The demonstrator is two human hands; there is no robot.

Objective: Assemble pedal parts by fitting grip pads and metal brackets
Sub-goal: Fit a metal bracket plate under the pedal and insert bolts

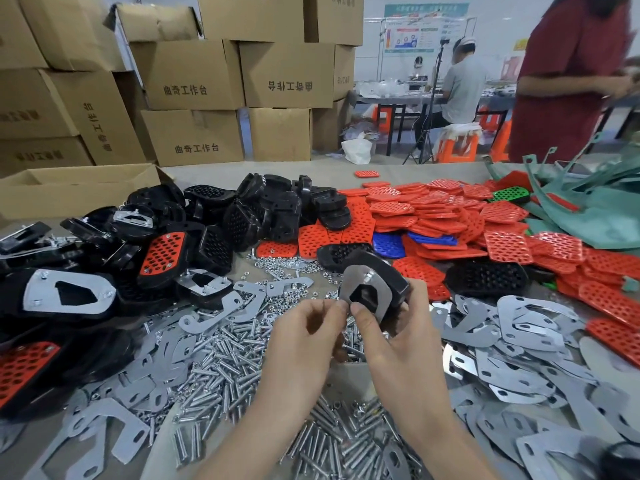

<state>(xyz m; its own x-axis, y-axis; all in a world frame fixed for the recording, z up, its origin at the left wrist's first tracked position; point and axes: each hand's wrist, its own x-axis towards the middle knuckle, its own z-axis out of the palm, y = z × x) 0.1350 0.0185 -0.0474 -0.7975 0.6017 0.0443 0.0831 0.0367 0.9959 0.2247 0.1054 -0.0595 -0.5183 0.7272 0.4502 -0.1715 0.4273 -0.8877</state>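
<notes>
My right hand [398, 337] grips a black pedal body [388, 275] held up above the table centre. A silver metal bracket [372, 289] with a cut-out lies against the pedal's face, and my right thumb presses on its lower edge. My left hand [308, 327] pinches the bracket's left edge with thumb and fingertips. Loose brackets [526, 344] are heaped at the right. Red grip pads [450, 209] pile up behind. Black pedal bodies [242, 209] and finished pedals [162, 254] lie at the left.
Bolts [221, 362] and small nuts [287, 268] are scattered across the table's middle and front. Hook-shaped metal plates [104, 424] lie front left. Cardboard boxes [194, 74] are stacked behind. Green sheet offcuts [588, 202] sit at the far right, where a person in red [568, 77] stands.
</notes>
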